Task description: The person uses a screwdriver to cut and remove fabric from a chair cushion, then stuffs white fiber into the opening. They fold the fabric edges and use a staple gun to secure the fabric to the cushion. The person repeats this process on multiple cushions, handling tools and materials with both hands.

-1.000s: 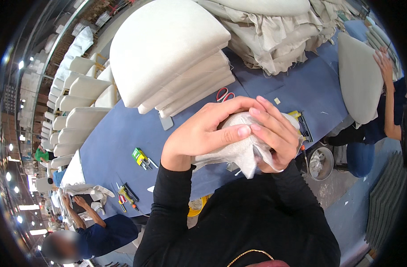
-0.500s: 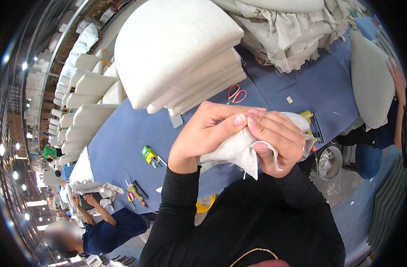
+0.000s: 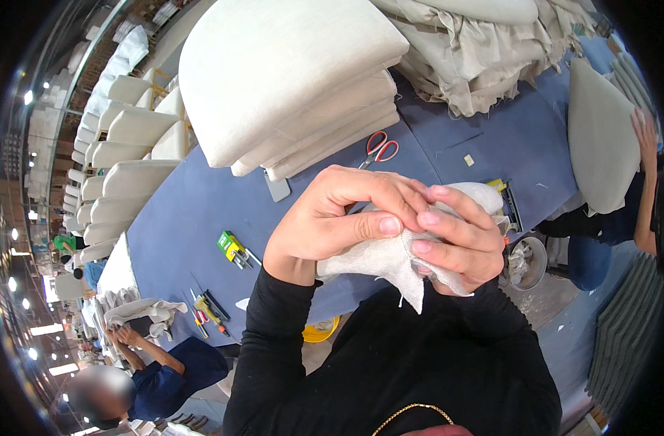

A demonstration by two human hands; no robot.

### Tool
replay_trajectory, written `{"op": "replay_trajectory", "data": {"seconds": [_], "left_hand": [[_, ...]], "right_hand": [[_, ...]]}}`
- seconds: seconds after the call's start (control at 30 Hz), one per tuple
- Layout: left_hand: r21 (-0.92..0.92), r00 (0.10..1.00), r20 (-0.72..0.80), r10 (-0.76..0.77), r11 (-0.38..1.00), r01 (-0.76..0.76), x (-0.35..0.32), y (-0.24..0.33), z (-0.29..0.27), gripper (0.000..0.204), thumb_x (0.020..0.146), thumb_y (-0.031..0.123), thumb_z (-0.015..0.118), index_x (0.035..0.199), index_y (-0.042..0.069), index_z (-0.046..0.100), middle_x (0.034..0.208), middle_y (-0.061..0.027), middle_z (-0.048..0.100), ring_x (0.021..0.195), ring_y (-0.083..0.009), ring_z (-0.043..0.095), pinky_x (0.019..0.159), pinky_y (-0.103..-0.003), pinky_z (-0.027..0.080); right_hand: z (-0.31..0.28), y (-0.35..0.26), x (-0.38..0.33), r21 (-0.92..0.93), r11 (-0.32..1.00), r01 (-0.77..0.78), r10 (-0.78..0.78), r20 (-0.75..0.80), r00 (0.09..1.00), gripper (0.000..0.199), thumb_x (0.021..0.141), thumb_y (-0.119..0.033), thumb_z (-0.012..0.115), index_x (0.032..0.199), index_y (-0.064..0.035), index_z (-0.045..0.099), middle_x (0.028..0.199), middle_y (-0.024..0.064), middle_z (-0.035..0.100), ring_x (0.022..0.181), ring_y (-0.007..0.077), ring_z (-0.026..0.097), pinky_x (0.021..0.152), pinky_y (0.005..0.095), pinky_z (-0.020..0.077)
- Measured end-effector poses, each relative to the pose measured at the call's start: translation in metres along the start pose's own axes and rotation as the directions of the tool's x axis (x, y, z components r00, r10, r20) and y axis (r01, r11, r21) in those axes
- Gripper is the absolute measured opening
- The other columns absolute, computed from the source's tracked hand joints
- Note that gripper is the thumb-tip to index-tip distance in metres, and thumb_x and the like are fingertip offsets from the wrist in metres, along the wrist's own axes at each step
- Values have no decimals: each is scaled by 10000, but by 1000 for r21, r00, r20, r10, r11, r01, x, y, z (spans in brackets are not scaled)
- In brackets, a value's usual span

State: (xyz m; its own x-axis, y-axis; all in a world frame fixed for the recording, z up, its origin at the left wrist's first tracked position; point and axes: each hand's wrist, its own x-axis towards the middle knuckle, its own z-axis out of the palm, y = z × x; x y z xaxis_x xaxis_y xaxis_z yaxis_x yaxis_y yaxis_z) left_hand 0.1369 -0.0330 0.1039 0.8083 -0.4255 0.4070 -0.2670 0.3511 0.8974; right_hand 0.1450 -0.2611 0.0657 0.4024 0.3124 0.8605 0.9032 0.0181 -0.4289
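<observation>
Both my hands are closed on a piece of cream woven fabric (image 3: pixel 368 263) above the blue table (image 3: pixel 179 218). My left hand (image 3: pixel 335 218) pinches its upper edge, thumb on the near side. My right hand (image 3: pixel 459 236) has its fingers bent over the fabric, close against the left fingertips. A loose corner with frayed threads hangs between the hands. Past my right hand a rounded pale end (image 3: pixel 481 195) shows; whether the fabric wraps something firm is hidden. Red-handled scissors (image 3: pixel 379 149) lie beyond my hands. A yellow and black staple gun (image 3: pixel 508 203) lies to their right.
Stacked cream padded panels (image 3: pixel 288 80) and heaped fabric (image 3: pixel 463 58) fill the far side. A green and yellow box (image 3: pixel 232 245), a grey flat rectangle (image 3: pixel 277 187) and tools (image 3: pixel 210 311) lie leftward. Co-workers stand at left (image 3: pixel 176 370) and right, one holding a panel (image 3: pixel 601 134).
My right fingers have lifted and spread a little over the fabric, and its loose corner hangs slightly lower. My left hand keeps its pinch. The whole view has shifted slightly.
</observation>
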Motion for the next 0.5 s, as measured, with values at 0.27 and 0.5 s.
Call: {"op": "replay_trajectory", "data": {"seconds": [0.27,0.5], "left_hand": [[-1,980,-176,-89,996,90,-16,8,7,175,1031,132,750,973,-32,749,986,-131,793,1007,-237,758,944,-369,580],[-22,968,-218,-125,992,123,-24,10,5,142,1027,107,752,1015,-34,764,1005,-132,800,1000,-203,749,924,-342,575]], "right_hand": [[10,-14,13,63,992,-106,106,13,994,368,805,-167,908,1161,-98,840,1238,100,810,1169,322,763,892,427,622],[10,-19,23,83,988,-129,125,56,991,358,798,-109,880,1152,-71,844,1230,122,812,1166,334,765,880,418,619]]}}
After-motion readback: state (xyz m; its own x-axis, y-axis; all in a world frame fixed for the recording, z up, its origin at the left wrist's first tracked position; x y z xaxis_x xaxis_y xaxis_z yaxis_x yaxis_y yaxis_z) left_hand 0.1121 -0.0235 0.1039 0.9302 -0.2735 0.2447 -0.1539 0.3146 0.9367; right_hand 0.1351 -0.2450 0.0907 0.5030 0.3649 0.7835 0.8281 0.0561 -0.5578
